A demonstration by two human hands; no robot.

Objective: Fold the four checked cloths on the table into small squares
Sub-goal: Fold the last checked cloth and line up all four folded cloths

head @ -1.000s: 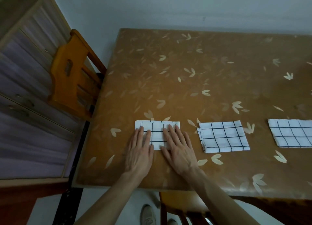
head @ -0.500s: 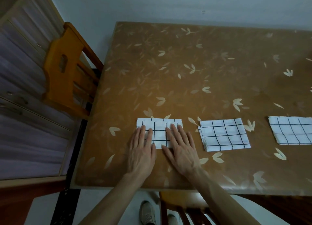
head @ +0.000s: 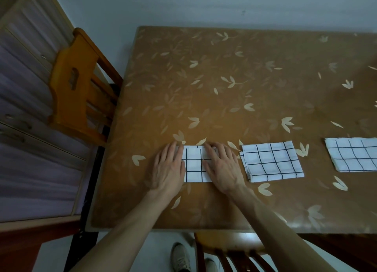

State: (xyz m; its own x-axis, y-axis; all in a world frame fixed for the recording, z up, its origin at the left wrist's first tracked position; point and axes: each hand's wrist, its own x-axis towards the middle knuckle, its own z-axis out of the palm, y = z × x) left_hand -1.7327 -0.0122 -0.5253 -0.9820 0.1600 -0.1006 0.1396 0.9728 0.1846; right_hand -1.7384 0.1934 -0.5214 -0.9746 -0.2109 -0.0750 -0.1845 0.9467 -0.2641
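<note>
A folded white cloth with black checks (head: 193, 165) lies near the front edge of the brown leaf-patterned table (head: 234, 84). My left hand (head: 168, 167) lies flat on its left side and my right hand (head: 221, 166) lies flat on its right side, fingers spread, fingertips at the cloth's far edge. To the right lies a second folded checked cloth (head: 271, 161), apart from my hands. A third folded checked cloth (head: 353, 154) lies further right, cut off by the frame's edge. No fourth cloth is in view.
An orange wooden chair (head: 75, 92) stands at the table's left side, with a cabinet (head: 26, 129) behind it. Another chair's back (head: 230, 253) shows below the table's front edge, next to a shoe (head: 180, 257).
Both hands slid forward over the cloth, from its near half to its far edge. The other two cloths have not moved.
</note>
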